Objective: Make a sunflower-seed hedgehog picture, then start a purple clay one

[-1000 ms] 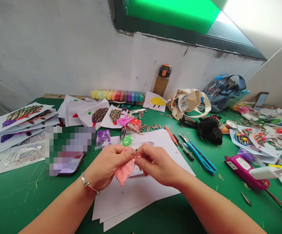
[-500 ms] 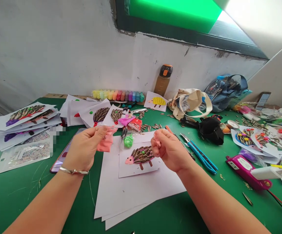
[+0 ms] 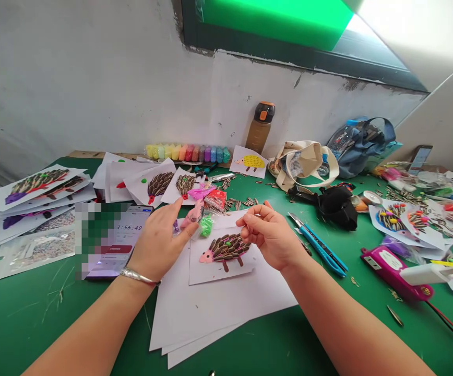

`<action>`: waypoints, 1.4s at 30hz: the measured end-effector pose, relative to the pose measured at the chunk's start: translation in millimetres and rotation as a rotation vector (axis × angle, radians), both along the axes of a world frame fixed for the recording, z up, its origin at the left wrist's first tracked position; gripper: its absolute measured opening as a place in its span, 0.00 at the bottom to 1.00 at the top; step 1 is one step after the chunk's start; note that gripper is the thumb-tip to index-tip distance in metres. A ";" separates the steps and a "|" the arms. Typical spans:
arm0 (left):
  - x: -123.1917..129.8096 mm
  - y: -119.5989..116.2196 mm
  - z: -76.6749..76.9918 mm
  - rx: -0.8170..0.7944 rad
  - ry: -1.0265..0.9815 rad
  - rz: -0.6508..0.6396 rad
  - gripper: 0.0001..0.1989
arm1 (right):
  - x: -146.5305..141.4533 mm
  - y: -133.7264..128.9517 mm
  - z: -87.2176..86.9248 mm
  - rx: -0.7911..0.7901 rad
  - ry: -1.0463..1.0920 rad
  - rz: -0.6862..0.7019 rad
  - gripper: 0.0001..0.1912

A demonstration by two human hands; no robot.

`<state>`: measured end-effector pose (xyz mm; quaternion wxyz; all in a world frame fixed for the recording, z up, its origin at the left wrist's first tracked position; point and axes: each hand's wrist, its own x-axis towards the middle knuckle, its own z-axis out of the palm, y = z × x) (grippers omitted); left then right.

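1. Our left forearm (image 3: 89, 318) slants up and inward from the lower left, a bracelet (image 3: 139, 276) around its wrist.
2. We hold our left grip (image 3: 156, 241) palm-down beside the phone (image 3: 122, 248), thumb and fingers spread well apart; it closes on nothing.
3. The pink clay packet (image 3: 195, 213) is just past those fingertips, beside the green clay packet (image 3: 206, 226); we cannot tell whether the thumb touches it.
4. Our right forearm (image 3: 352, 313) angles in from the lower right.
5. We keep our right grip (image 3: 271, 236) raised with fingers curled and thumb near the index; we cannot tell whether a small piece sits between them.
6. The hedgehog picture (image 3: 228, 249) lies between our hands on white sheets (image 3: 218, 318) on the tabletop (image 3: 285, 347).
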<state>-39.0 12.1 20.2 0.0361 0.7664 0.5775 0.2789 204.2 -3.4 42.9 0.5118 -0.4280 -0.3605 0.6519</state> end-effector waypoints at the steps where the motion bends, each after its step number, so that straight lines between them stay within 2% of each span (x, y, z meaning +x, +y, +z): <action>1: 1.2 -0.9 0.1 0.048 0.020 -0.043 0.36 | -0.7 -0.3 0.2 -0.003 0.002 -0.008 0.14; 3: 3.7 -1.8 -0.6 0.103 0.085 -0.120 0.36 | -2.0 -1.0 0.6 -0.012 0.006 -0.026 0.16; 5: 3.7 -0.2 -3.2 0.095 0.153 -0.148 0.32 | -2.8 -1.6 0.5 -0.017 0.007 -0.024 0.18; 8: -3.5 6.3 -8.9 0.088 0.178 -0.103 0.26 | -3.4 -1.7 -1.1 -0.022 0.012 -0.009 0.16; 12: -14.1 10.5 -10.7 0.191 0.130 0.013 0.26 | -4.7 -0.1 -4.3 -0.042 0.004 -0.017 0.17; 16: -9.3 2.2 -0.9 0.310 0.056 0.013 0.23 | -5.8 1.1 -6.4 -0.041 0.002 -0.023 0.20; 18: -2.2 -4.9 6.3 0.382 0.002 -0.016 0.21 | -5.7 1.0 -7.2 -0.034 0.008 -0.011 0.18; 21: 10.6 -17.0 15.4 0.460 -0.091 -0.110 0.19 | -5.7 0.2 -8.7 -0.027 0.015 0.018 0.15; 23: 18.9 -25.1 18.5 0.426 -0.165 -0.197 0.18 | -6.4 -0.6 -9.6 -0.023 0.012 0.027 0.16; 25: 25.7 -31.9 18.8 0.327 -0.250 -0.247 0.16 | -7.7 -1.6 -10.0 -0.011 -0.003 0.030 0.16; 30: 33.8 -39.9 17.2 0.093 -0.388 -0.237 0.14 | -10.9 -4.3 -4.8 0.022 -0.101 0.008 0.16; 35: 36.0 -41.8 24.5 -0.147 -0.516 -0.189 0.16 | -10.0 -8.3 5.3 0.167 -0.371 -0.025 0.16; 37: 37.7 -42.3 26.8 -0.282 -0.623 -0.155 0.17 | -10.5 -11.2 4.8 0.228 -0.460 -0.044 0.12; 39: 41.2 -42.7 28.9 -0.454 -0.837 -0.124 0.20 | -13.1 -14.6 0.3 0.325 -0.521 -0.073 0.07; 42: 50.9 -43.3 36.6 -0.744 -1.349 -0.075 0.22 | -21.5 -20.0 -9.0 0.653 -0.663 -0.112 0.16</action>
